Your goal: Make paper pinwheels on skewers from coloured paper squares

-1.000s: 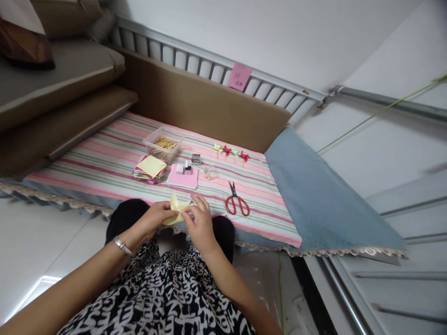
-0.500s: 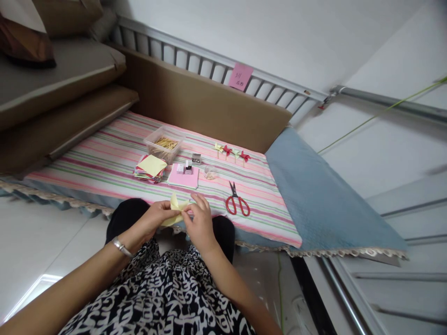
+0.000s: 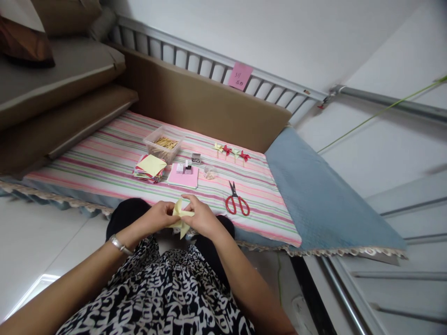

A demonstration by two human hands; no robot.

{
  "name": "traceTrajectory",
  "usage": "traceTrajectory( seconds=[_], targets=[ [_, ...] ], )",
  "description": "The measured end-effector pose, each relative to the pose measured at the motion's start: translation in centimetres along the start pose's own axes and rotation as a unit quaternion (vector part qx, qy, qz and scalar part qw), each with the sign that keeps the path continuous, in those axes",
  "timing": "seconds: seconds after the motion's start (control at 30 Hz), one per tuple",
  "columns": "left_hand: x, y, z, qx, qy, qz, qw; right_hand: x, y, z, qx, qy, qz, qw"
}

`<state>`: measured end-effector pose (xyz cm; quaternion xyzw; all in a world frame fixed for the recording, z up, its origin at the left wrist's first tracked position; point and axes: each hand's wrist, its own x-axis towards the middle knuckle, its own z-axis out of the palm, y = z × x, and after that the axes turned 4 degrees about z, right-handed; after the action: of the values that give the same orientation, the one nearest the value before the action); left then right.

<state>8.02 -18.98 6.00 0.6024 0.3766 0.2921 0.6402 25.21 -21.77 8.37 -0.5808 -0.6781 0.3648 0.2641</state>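
Note:
Between my hands, just above my lap, is a pale yellow paper pinwheel with its blades folded out. My left hand pinches it from the left side. From the right, my right hand grips it near the centre, fingers bent around the paper. Past my hands, on the striped cloth, lie a pink paper stack with two small boxes on it and a pile of coloured paper squares. Red-handled scissors lie to the right of my hands.
A clear plastic box of wooden sticks stands farther back, near a small metal-filled box and a round clear container. Several finished pinwheels lie in a row by the brown board.
The yellow paper has turned, and its blades now stand out as a pinwheel shape. My right hand has shifted slightly and its raised fingers have lowered around the paper.

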Motion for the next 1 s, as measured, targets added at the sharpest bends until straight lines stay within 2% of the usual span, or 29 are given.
traceTrajectory(
  seconds=[0.17, 0.33, 0.47, 0.6, 0.73, 0.87, 1.0],
  targets=[
    [0.1, -0.1, -0.2, -0.027, 0.024, -0.013, 0.999, 0.3, 0.7, 0.6, 0.049, -0.009, 0.008, 0.999],
    [-0.1, 0.5, -0.2, -0.111, 0.117, -0.017, 0.987, 1.0, 1.4, 0.7, 0.132, 0.067, 0.055, 0.987],
    [-0.4, 0.3, 0.7, -0.229, 0.100, -0.049, 0.967, 1.3, 1.4, 1.2, 0.202, 0.127, 0.075, 0.968],
    [0.0, 0.0, 2.1, -0.289, 0.104, -0.049, 0.950, 1.4, 1.0, 2.2, 0.225, 0.164, 0.074, 0.958],
    [0.6, 0.2, 2.6, -0.291, 0.144, -0.050, 0.944, 1.5, 0.8, 2.9, 0.251, 0.175, 0.076, 0.949],
    [0.6, 0.2, 2.4, -0.279, 0.163, -0.055, 0.945, 1.7, 0.9, 3.1, 0.280, 0.159, 0.082, 0.943],
    [0.6, 0.3, 1.6, -0.254, 0.201, -0.075, 0.943, 1.1, 0.8, 2.7, 0.241, 0.162, 0.072, 0.954]
  ],
)
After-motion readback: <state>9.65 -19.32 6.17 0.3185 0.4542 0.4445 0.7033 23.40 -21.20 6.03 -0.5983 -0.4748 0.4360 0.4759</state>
